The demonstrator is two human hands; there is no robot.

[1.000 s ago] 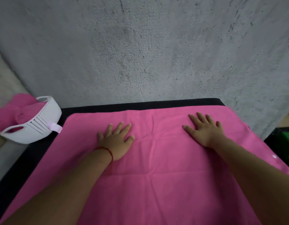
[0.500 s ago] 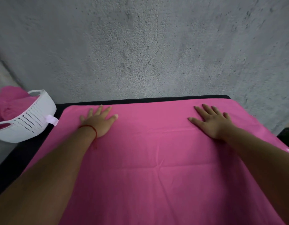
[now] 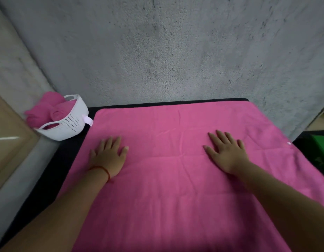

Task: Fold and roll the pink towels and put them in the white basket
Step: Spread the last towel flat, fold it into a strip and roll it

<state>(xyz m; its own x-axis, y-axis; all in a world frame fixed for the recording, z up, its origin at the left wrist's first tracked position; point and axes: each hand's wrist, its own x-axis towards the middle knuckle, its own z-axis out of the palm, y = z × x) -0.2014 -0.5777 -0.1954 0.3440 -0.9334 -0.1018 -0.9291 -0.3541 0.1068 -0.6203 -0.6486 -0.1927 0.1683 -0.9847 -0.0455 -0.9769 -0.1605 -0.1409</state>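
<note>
- Left hand (image 3: 107, 157): palm down, fingers straight and close together, pressed flat on the spread pink towel (image 3: 175, 206). It holds nothing and lies on the towel's left part, just inside the left edge.
- A thin red thread band (image 3: 103, 169) circles the left wrist.
- Right hand (image 3: 226, 153): palm down, fingers straight and slightly fanned, pressed flat on the towel's right part. It holds nothing.
- The two hands are well apart, with bare towel between them. Both forearms run back from the hands to the near edge of the towel.
- Spread pink towel: lies opened out flat and covers most of the surface. Faint crease lines cross it, one running left to right just in front of the hands.
- A small white tag (image 3: 289, 143) sits at the towel's right edge. It is too small to read.
- White basket (image 3: 76, 122): stands off the towel's far left corner, near it but not touching. Its wall is perforated and it has a handle slot in the rim.
- Rolled pink towels (image 3: 48, 111) fill the basket and rise above its rim.
- A pale tab (image 3: 87, 120) sticks out of the basket wall toward the towel. Any writing on it cannot be made out.
- Black surface (image 3: 53, 175): shows as a strip along the towel's left side and a narrow band along its far edge.
- A rough grey wall (image 3: 157, 51) rises directly behind the towel's far edge.
- A grey ledge (image 3: 21, 179) and a tan panel (image 3: 8, 139) lie left of the towel, beyond the black strip.
- A green object (image 3: 321, 148) sits off the towel's right edge, cut by the frame. What it is cannot be told.
</note>
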